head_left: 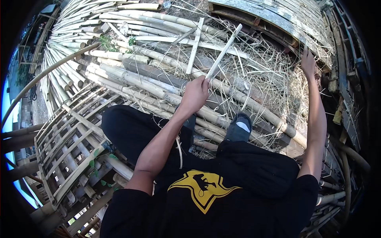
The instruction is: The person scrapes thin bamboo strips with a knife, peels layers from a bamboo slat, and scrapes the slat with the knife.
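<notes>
My left hand (195,94) is closed around the lower end of a pale split bamboo strip (225,50), which points up and to the right over the bamboo poles. Stretched far out to the right, my right hand (308,64) is closed, with a thin thing showing above its fingers. That thing is too small to name. Beyond the held strip, another short bamboo strip (195,47) lies across the poles. A longer split length (174,40) runs crosswise behind it.
Bamboo poles (158,89) lie under and before my feet, with thin shavings (274,85) heaped to their right. A slatted wooden platform (270,20) stands at the upper right. On the left are a bamboo lattice (69,146) and a stack of bamboo poles (65,73).
</notes>
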